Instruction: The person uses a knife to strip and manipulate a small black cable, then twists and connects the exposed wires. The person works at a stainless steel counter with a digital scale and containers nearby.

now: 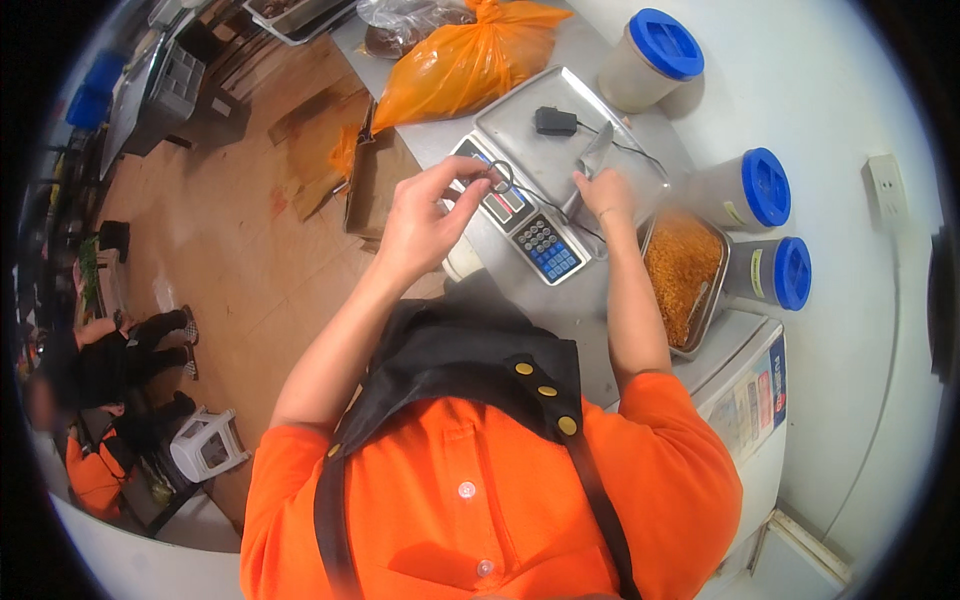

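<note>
The left hand [425,220] pinches a loop of black cord [513,178] over the scale [545,247]. From there the cord runs right, below the right hand [608,197]. That hand is closed on what looks like a shiny blade [598,149], its tip pointing ahead. The plug [556,122] lies ahead, between both hands.

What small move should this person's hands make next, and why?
Perhaps the right hand should set its pointed metal tool down first: black cable lies close beside that tool on the metal tray, and the left hand is busy pinching a cable loop.
</note>
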A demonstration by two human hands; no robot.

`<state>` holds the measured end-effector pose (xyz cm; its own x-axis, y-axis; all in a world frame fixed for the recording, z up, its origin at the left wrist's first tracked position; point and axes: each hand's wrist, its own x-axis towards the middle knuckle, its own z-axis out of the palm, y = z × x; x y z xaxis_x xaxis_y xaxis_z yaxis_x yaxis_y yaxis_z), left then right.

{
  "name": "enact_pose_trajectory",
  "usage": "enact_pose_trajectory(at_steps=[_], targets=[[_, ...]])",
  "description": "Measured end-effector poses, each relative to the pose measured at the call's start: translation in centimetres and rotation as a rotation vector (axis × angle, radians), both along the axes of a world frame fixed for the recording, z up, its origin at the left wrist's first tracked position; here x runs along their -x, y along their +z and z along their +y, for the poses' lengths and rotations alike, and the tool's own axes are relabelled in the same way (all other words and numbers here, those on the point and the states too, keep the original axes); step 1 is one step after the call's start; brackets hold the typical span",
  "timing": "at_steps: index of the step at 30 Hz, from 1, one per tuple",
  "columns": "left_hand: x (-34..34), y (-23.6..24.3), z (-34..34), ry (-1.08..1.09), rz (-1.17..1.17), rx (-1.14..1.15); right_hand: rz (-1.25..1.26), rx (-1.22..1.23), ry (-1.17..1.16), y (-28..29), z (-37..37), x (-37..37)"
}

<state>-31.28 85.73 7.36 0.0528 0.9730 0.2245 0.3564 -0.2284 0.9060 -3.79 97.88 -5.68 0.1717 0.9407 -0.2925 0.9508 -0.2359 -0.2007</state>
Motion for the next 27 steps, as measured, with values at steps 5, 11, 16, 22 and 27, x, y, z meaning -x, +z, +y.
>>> enact_pose_trajectory(at_steps=[5,11,16,22,27], targets=[[1.5,1.3,-0.6,0.181,0.067,-0.121,0.062,0.076,-0.013,-1.5,0.5,-1.4],[3.6,3.9,-2.0,0.241,0.075,-0.037,0.681,-0.005,-0.043,5.7,-2.2,-3.2],[3.1,5.3,-3.2,0.277,-0.167,-0.019,0.821,-0.477,0.077,12.5,-3.1,0.3],[3.8,6.6,-4.2,0.127,-0.314,0.035,1.025,-0.687,0.197,16.3,-1.2,0.7],[3.7,6.6,-4.2,0.084,-0.365,0.016,1.139,-0.388,0.277,20.6,-5.4,4.8]])
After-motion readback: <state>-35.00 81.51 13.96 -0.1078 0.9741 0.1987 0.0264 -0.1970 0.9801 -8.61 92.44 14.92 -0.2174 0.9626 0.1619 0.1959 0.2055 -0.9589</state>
